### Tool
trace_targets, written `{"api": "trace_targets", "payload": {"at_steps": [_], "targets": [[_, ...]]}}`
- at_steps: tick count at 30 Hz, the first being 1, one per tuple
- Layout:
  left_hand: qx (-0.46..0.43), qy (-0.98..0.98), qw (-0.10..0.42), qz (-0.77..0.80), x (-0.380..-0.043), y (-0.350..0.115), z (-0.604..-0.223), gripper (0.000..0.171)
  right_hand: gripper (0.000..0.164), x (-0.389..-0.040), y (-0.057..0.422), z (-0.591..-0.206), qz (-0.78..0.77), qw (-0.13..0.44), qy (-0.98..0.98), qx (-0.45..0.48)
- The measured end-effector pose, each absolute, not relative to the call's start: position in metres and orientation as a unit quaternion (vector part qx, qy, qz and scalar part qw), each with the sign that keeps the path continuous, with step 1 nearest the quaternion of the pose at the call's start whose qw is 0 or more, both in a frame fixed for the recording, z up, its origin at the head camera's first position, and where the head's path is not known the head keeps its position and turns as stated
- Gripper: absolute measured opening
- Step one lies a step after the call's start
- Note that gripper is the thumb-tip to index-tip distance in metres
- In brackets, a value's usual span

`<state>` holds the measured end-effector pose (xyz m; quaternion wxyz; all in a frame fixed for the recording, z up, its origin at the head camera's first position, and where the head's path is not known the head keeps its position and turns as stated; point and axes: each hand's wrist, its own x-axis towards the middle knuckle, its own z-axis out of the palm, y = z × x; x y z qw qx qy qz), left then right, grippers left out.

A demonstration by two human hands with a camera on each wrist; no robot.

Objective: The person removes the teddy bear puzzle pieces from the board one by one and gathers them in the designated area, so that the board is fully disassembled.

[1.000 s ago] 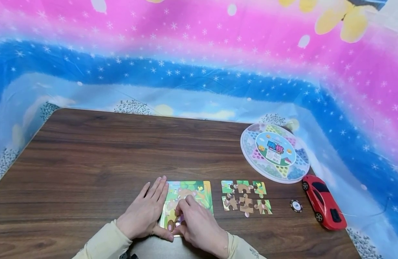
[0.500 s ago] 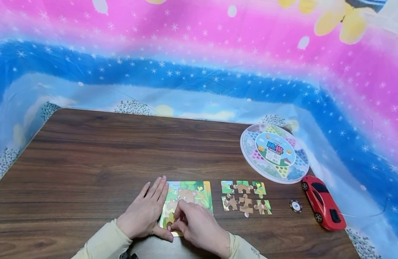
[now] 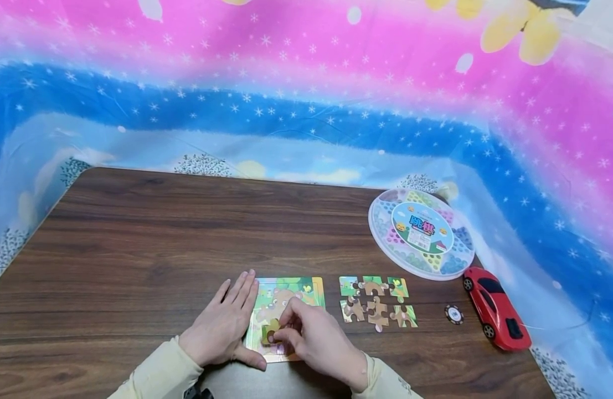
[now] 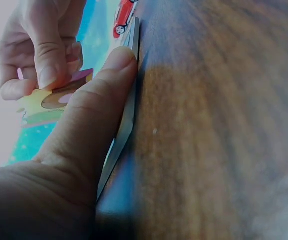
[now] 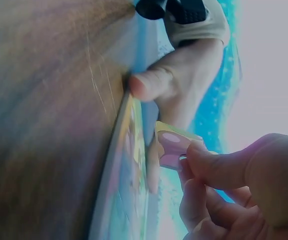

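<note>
A jigsaw puzzle tray (image 3: 319, 299) with a bear picture lies near the table's front edge. My left hand (image 3: 220, 327) rests along its left side, fingers straight, the thumb at the near edge; the left wrist view shows that thumb (image 4: 91, 102) against the tray's rim. Over the tray's lower part, my right hand (image 3: 318, 339) pinches a jigsaw piece (image 3: 269, 331) between thumb and fingers. The right wrist view shows this piece (image 5: 170, 145) raised off the board, tilted, with brown, pink and yellow on it.
Several loose jigsaw pieces (image 3: 378, 313) lie in two rows right of the tray. Beyond them are a poker chip (image 3: 454, 314), a red toy car (image 3: 496, 310) and a round Chinese checkers box (image 3: 422, 234). A patterned cloth (image 3: 306, 111) hangs behind the table.
My right hand has lifted the jigsaw piece from the tray's lower left part, moving slightly up and right. My left hand stays in place.
</note>
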<state>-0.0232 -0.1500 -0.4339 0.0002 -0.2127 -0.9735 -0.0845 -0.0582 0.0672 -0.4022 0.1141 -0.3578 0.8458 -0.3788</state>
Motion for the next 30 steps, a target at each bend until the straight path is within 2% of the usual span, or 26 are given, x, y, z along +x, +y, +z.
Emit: {"api": "trace_targets", "payload": {"at_steps": [8, 16, 22, 26, 30], "targets": [[-0.212, -0.973, -0.010, -0.088, -0.024, -0.150, -0.433, 0.139, 0.016, -0.064, 0.086, -0.396, -0.426, 0.136, 0.834, -0.323], [-0.216, -0.973, 0.007, -0.084, -0.023, -0.150, -0.434, 0.140, 0.018, -0.071, 0.119, -0.391, -0.423, 0.105, 0.856, -0.277], [-0.218, -0.972, 0.012, -0.082, -0.023, -0.150, -0.434, 0.139, 0.019, -0.079, 0.154, -0.383, -0.408, 0.104, 0.875, -0.237], [-0.217, -0.973, 0.012, -0.082, -0.023, -0.150, -0.435, 0.139, 0.019, -0.080, 0.172, -0.380, -0.387, 0.112, 0.892, -0.204], [-0.217, -0.973, 0.016, -0.078, -0.023, -0.150, -0.435, 0.140, 0.019, -0.079, 0.185, -0.383, -0.387, 0.149, 0.890, -0.191]]}}
